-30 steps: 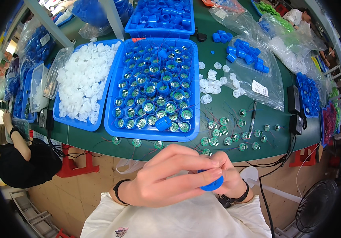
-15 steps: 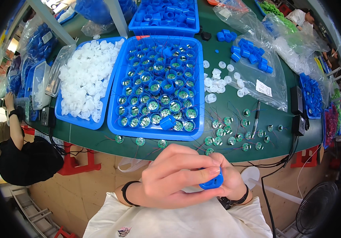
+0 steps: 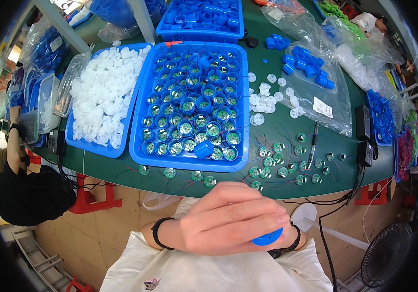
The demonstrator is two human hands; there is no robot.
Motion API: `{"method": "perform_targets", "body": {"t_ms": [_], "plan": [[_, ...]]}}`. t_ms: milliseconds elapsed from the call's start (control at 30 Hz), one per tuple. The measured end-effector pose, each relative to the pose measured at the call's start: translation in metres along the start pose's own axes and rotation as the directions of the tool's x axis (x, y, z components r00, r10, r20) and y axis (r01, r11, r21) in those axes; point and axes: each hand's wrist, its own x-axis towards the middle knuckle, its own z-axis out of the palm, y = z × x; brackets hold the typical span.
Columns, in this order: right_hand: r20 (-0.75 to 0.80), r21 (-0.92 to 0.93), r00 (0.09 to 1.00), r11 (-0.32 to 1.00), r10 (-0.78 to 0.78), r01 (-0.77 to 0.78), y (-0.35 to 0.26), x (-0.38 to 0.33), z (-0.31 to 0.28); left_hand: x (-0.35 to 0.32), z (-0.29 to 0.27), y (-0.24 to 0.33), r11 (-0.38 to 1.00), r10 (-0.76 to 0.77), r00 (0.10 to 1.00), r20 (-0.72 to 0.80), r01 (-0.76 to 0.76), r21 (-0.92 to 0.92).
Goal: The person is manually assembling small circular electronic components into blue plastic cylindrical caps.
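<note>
My left hand [image 3: 233, 219] is closed, its fingers pressed together over a small blue plastic cup [image 3: 268, 237] held above my lap. The cup's rounded end shows below the fingertips; the rest of it is covered. Behind it my right hand [image 3: 286, 238] is against the same cup, mostly hidden by my left hand. Just beyond my hands, at the table's near edge, lie small round green circuit boards [image 3: 210, 181] with thin red and blue wires. A blue tray [image 3: 189, 163] holds many blue cups with such boards in them; one cup [image 3: 203, 149] lies tipped on its side.
Left of it stands a blue tray [image 3: 92, 148] of translucent white discs. A bin [image 3: 199, 36] of blue cups is behind. Loose boards, a pen [image 3: 313, 146], white discs [image 3: 262, 101] and a clear bag [image 3: 333, 104] with blue cups lie right. A co-worker [image 3: 29, 194] sits left.
My left hand has moved slightly right and down and turned over the blue cup, covering more of my right hand. Another circuit board has come into view at the table edge.
</note>
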Motion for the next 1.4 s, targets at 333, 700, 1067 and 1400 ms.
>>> {"method": "perform_targets", "body": {"t_ms": [333,700,1067,1400], "plan": [[0.083,0.146,0.985,0.976,0.153,-0.164,-0.019,0.018,0.028,-0.008,-0.002,-0.011,0.998,-0.004,1.0,-0.017,0.003,-0.06],[-0.025,0.048,0.993,0.992,0.118,-0.117,-0.025,0.021,0.028,-0.019,-0.016,-0.02,0.996,-0.061,0.998,0.022,0.06,0.059],[0.445,-0.633,0.753,-0.765,-0.485,-0.118,-0.088,0.07,0.023,-0.047,-0.069,-0.046,0.838,-0.337,0.922,-0.194,0.387,0.385],[0.144,-0.759,0.986,-0.649,-0.087,0.054,-0.155,0.093,0.009,-0.052,-0.06,-0.051,0.844,-0.361,0.918,-0.165,0.397,0.36]]}}
